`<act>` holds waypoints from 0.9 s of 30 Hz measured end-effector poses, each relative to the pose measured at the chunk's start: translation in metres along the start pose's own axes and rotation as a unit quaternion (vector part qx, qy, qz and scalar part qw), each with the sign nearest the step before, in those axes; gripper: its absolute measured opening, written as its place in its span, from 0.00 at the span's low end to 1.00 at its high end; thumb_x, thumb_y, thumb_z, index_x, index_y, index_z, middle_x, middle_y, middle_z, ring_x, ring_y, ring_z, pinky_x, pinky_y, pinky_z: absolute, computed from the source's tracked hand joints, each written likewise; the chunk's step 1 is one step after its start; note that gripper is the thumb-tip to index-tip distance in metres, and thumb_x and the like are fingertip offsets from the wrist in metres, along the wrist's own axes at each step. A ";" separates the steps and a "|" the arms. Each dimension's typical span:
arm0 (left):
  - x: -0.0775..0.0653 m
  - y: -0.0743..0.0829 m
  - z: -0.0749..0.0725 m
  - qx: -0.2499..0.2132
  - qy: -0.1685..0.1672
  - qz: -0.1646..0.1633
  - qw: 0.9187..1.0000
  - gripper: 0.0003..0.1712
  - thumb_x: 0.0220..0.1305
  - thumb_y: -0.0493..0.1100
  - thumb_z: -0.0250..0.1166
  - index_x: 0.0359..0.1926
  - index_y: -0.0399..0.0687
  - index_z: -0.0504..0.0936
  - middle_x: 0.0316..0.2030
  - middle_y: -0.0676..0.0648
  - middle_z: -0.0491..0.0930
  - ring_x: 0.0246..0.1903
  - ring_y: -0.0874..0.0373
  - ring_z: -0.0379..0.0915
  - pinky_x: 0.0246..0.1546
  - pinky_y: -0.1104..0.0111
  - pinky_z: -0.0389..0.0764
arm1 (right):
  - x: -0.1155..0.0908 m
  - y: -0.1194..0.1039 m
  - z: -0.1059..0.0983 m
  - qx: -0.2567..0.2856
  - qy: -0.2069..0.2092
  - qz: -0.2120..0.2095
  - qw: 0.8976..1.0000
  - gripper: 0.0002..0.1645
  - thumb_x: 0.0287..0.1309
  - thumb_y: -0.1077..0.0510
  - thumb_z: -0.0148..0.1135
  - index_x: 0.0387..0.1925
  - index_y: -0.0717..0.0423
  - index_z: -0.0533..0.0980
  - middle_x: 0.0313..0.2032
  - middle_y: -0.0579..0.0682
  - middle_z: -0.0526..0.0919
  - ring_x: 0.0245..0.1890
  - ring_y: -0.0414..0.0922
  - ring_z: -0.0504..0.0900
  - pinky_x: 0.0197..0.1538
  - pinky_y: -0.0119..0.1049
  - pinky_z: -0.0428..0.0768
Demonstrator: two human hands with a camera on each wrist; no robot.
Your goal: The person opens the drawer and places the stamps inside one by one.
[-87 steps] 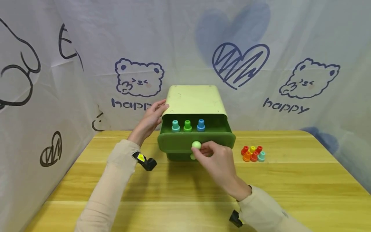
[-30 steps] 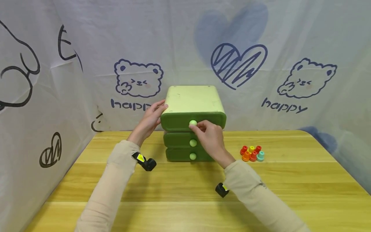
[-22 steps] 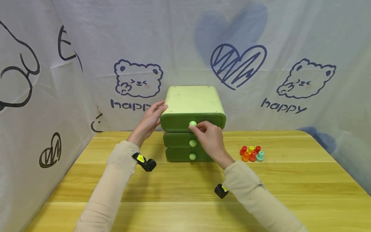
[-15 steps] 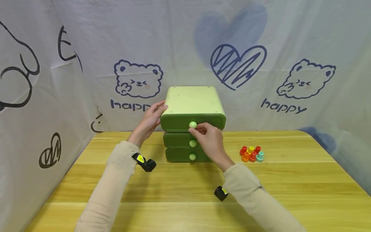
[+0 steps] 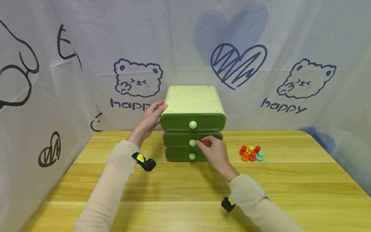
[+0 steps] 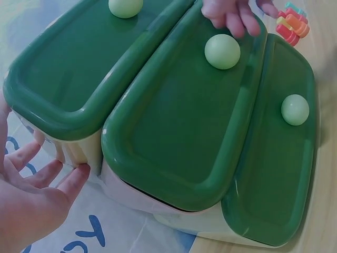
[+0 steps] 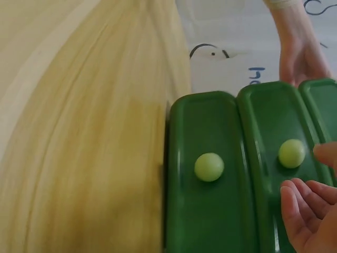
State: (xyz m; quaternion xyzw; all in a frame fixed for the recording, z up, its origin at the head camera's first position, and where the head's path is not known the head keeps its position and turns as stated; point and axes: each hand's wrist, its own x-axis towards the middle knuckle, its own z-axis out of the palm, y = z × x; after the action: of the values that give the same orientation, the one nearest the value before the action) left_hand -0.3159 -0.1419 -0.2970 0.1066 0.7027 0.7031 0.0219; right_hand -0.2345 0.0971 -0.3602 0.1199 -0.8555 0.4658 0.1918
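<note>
At the left side of a small pale yellow cabinet (image 5: 193, 100) with three dark green drawers (image 5: 176, 123), the left hand (image 5: 147, 120) rests, its fingers apart and touching the wall. In front of the cabinet, the right hand (image 5: 215, 152) is just beside the round, light green middle knob (image 5: 192, 142). Its thumb and fingers are apart, and the right wrist view shows a gap between them and the knob. To the right of the cabinet, six little plastic pieces (image 5: 252, 157) stand close together: three red, one yellow, one orange and one light blue-green. Under the cabinet is a yellow wooden table (image 5: 165, 187).
</note>
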 end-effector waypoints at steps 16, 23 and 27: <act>0.001 -0.003 0.001 -0.009 0.009 -0.003 1.000 0.34 0.72 0.49 0.54 0.73 0.44 0.57 0.63 0.39 0.61 0.63 0.49 0.61 0.64 0.60 0.66 | 0.002 0.011 0.017 0.025 -0.061 0.043 0.997 0.17 0.57 0.48 0.69 0.29 0.60 0.85 0.23 0.48 0.85 0.22 0.42 0.81 0.23 0.33 0.76; 0.002 -0.002 0.000 -0.009 0.009 -0.006 1.000 0.34 0.72 0.49 0.55 0.73 0.43 0.56 0.64 0.39 0.60 0.63 0.49 0.61 0.64 0.61 0.66 | 0.004 0.009 0.021 0.014 -0.052 0.026 0.998 0.15 0.58 0.51 0.67 0.25 0.60 0.84 0.20 0.46 0.83 0.19 0.40 0.79 0.20 0.32 0.74; 0.002 0.000 0.000 -0.006 0.008 -0.008 1.000 0.34 0.72 0.49 0.54 0.73 0.44 0.56 0.64 0.39 0.60 0.63 0.49 0.61 0.64 0.61 0.66 | 0.004 0.006 0.020 0.005 -0.048 0.027 0.998 0.15 0.57 0.52 0.67 0.24 0.60 0.84 0.19 0.45 0.83 0.19 0.39 0.79 0.21 0.32 0.73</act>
State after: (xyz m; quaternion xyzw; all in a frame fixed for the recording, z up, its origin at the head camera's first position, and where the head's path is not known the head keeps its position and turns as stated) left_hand -0.3182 -0.1413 -0.2972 0.0956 0.6996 0.7078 0.0227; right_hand -0.2452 0.0834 -0.3730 0.1201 -0.8644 0.4687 0.1370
